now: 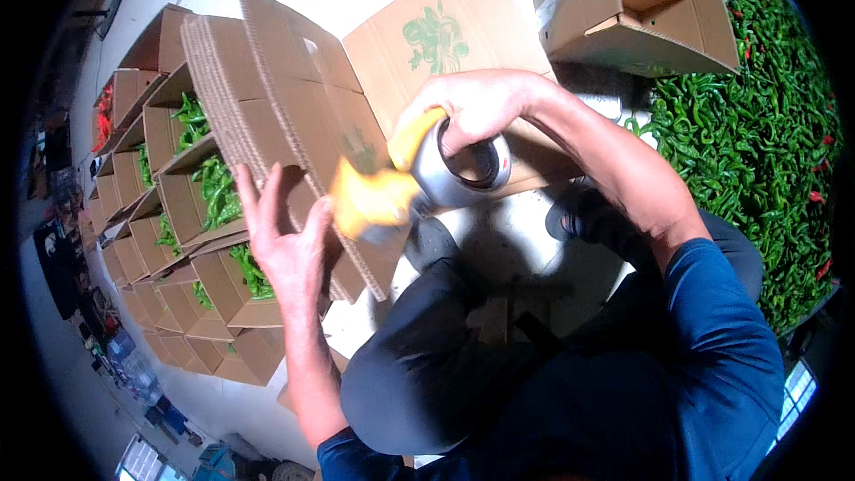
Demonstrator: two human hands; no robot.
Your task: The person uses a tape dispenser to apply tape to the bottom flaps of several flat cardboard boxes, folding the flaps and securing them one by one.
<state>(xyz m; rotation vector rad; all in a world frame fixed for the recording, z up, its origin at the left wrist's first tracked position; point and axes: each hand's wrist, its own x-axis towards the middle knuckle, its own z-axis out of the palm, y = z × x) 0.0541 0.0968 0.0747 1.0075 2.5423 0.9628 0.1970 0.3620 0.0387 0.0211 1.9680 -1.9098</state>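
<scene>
The right hand [476, 105] grips one yellow tape dispenser [387, 194] with one roll [433, 171], long axis and head slanting near-left, while one left hand [289, 245] spreads wide by folded cardboard [307, 93].

Pepper pile [748, 134] right side, mostly green, bits of red. Open box [583, 0] upper right. Left side: box rows [162, 138], green peppers [215, 191] inside; red peppers [105, 111] upper left.
</scene>
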